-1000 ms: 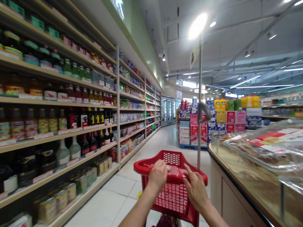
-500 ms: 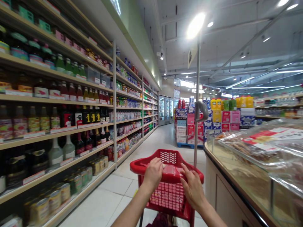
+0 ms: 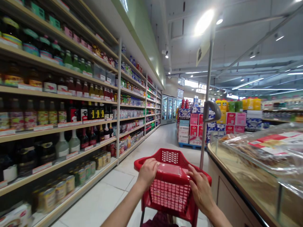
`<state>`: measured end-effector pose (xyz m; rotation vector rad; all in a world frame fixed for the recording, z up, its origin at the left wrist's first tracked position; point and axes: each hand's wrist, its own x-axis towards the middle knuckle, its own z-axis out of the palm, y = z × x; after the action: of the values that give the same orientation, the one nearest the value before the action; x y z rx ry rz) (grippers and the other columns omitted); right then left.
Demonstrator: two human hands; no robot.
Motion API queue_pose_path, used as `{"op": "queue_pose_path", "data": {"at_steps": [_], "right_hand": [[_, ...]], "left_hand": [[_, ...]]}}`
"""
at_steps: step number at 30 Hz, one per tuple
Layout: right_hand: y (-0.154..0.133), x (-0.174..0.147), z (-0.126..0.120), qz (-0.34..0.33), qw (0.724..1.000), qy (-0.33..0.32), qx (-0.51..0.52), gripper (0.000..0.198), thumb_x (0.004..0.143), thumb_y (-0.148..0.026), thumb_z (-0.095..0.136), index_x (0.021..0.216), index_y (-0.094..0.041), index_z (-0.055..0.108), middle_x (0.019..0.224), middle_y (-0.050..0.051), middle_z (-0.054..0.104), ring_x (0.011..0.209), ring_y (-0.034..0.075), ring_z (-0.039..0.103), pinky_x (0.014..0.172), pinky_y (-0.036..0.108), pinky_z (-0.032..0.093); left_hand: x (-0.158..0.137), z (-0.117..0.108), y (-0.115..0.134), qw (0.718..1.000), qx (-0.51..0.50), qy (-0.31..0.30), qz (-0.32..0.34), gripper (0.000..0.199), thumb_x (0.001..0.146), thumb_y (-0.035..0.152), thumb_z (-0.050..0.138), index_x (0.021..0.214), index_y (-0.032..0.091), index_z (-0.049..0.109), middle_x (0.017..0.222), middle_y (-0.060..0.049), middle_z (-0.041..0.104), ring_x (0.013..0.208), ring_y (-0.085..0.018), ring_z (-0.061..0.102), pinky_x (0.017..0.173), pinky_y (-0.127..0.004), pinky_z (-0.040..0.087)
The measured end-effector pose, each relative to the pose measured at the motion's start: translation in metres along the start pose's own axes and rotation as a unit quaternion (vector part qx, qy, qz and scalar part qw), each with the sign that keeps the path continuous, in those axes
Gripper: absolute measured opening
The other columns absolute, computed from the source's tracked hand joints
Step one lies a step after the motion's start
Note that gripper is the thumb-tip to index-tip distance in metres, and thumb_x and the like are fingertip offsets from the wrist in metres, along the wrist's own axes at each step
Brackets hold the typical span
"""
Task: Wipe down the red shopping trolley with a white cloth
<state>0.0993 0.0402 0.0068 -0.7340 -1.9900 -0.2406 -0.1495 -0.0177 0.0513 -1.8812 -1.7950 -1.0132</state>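
A red plastic shopping cart (image 3: 170, 195) with a lattice basket stands right in front of me. My left hand (image 3: 148, 173) is curled over the left part of its handle, the fingertips over the far side. On the right part of the handle rests my right hand (image 3: 201, 189), loosely closed around it, with the thumb below and the fingers partly stretched over the top. Between the hands, the handle's smooth red middle panel (image 3: 170, 168) shows. Pinkish shapes are visible through the basket's lattice, but I cannot make out what they are.
Shelves of bottles and cans (image 3: 59, 126) line the left side. At right, close to the cart, is a counter (image 3: 227, 186) with clear-lidded food packs (image 3: 267, 142). A metal pole (image 3: 208, 75) rises near the cart's right side. Stacked drink boxes (image 3: 191, 126) stand ahead, with glass-door fridges (image 3: 168, 107) beyond.
The view has turned slightly left, so shelves, pole and boxes sit farther right. The cart also appears a little farther right. Both hands have stayed on the handle.
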Motion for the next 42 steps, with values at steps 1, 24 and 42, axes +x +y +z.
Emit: {"op": "queue_pose_path", "data": {"at_steps": [1,24,42], "right_hand": [[0.002,-0.001,-0.002,0.000,1.000,-0.006,0.000,0.046,0.083,-0.029,0.030,0.128,-0.019,0.028,0.106,0.006,0.059,0.092,0.019,0.056,0.084,0.040,0.038],[0.003,0.001,-0.001,0.021,1.000,0.019,0.001,0.043,0.083,-0.031,0.031,0.124,-0.019,0.034,0.099,0.005,0.061,0.088,0.019,0.055,0.084,0.040,0.036],[-0.001,0.003,-0.001,-0.029,0.999,0.014,-0.003,0.044,0.085,-0.029,0.030,0.128,-0.019,0.026,0.100,0.005,0.060,0.090,0.019,0.055,0.083,0.040,0.035]], "left_hand": [[0.000,-0.002,-0.002,1.000,-0.001,-0.008,0.002,0.027,0.083,0.024,0.035,0.083,0.020,0.061,0.093,-0.002,0.063,0.094,-0.014,0.053,0.089,-0.029,0.037],[-0.003,0.017,0.021,0.994,-0.015,0.100,0.029,0.029,0.084,0.016,0.030,0.089,0.016,0.058,0.096,-0.006,0.062,0.095,-0.016,0.054,0.086,-0.034,0.045],[0.018,0.015,0.069,0.995,0.018,-0.070,0.074,0.023,0.084,0.019,0.033,0.089,0.020,0.055,0.091,-0.002,0.058,0.093,-0.014,0.050,0.086,-0.030,0.039]]}}
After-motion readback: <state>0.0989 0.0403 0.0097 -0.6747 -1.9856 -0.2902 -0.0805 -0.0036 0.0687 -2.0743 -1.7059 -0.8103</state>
